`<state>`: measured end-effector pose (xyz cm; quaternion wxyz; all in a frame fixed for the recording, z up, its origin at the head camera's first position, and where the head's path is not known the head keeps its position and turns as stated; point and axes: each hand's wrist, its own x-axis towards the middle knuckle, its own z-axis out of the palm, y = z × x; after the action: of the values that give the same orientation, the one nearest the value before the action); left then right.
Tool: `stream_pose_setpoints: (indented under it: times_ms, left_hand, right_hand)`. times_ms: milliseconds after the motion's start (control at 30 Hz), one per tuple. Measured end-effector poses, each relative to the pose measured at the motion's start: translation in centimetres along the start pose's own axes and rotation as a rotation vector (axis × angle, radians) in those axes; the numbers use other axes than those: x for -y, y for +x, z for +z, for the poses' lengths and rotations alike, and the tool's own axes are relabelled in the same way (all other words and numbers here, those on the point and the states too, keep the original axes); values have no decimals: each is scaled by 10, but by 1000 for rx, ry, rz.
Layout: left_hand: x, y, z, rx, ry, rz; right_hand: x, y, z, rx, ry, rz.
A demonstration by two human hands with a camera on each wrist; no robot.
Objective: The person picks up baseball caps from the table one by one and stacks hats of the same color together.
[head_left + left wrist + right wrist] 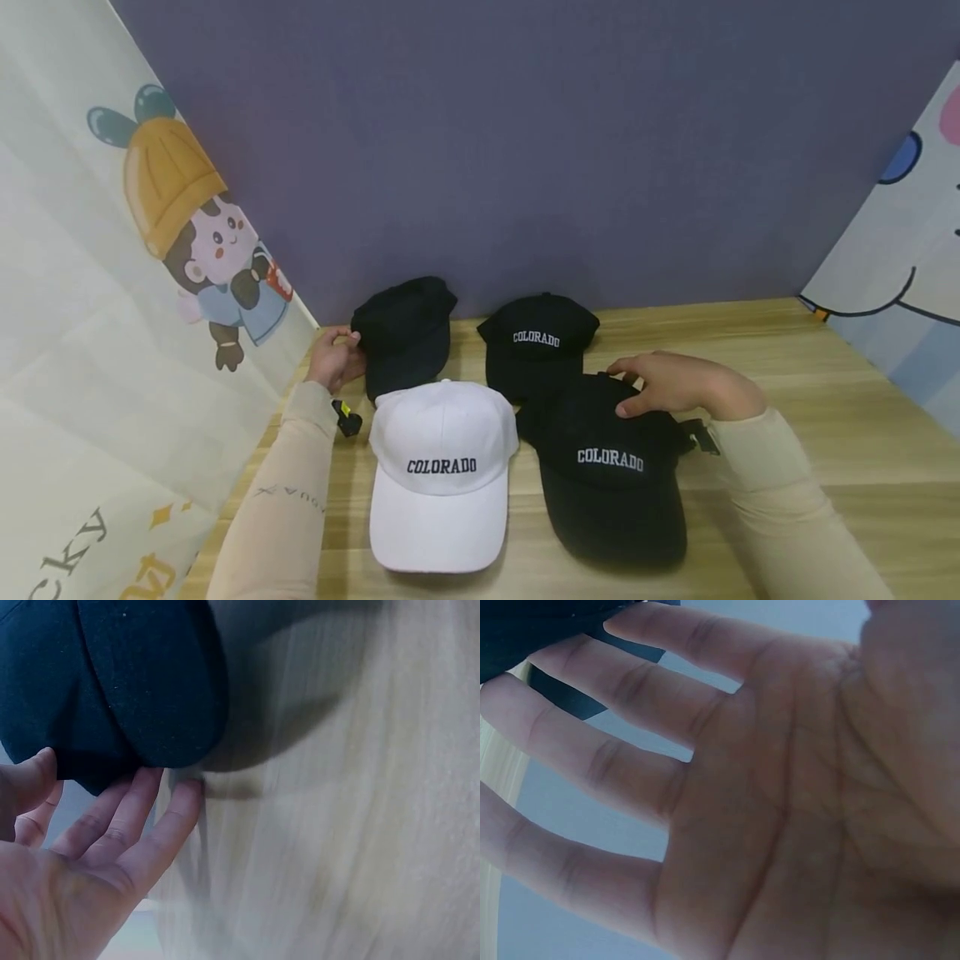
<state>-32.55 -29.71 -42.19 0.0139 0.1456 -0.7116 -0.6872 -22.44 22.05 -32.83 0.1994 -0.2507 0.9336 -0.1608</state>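
My left hand (337,360) pinches the left edge of a plain-looking black cap (405,333) at the back left. In the left wrist view its thumb lies on the near side of the dark cap (150,682) and the fingers reach under the edge. My right hand (671,385) touches the crown of the front black cap (611,500), which bears white COLORADO lettering. The right wrist view has these fingers (630,682) spread and nearly straight, tips at the dark fabric. Left of this cap lies a white COLORADO cap (442,525).
Another black COLORADO cap (540,321) sits at the back middle, partly overlapped by the front black one. A grey-blue panel (525,150) rises behind the wooden table (810,383). Cartoon-printed sheets (67,250) hang at both sides.
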Motion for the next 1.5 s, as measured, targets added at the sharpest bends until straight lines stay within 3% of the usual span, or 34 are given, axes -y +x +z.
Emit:
stream_pose_setpoints:
  times_ms: [267, 533, 933, 1200, 1500]
  left_hand:
    - [-5, -4, 1, -25, 104, 23]
    - [-13, -6, 2, -36, 204, 98]
    - [-31, -10, 3, -40, 174, 126]
    - [-47, -20, 3, -9, 247, 151]
    - [-64, -32, 17, 22, 247, 180]
  right_hand:
    - [1, 1, 0, 1, 0, 3]
    - [-2, 0, 1, -1, 6, 20]
    - [-1, 1, 1, -2, -2, -3]
    - [1, 3, 5, 5, 7, 11]
    - [0, 1, 2, -6, -24, 8]
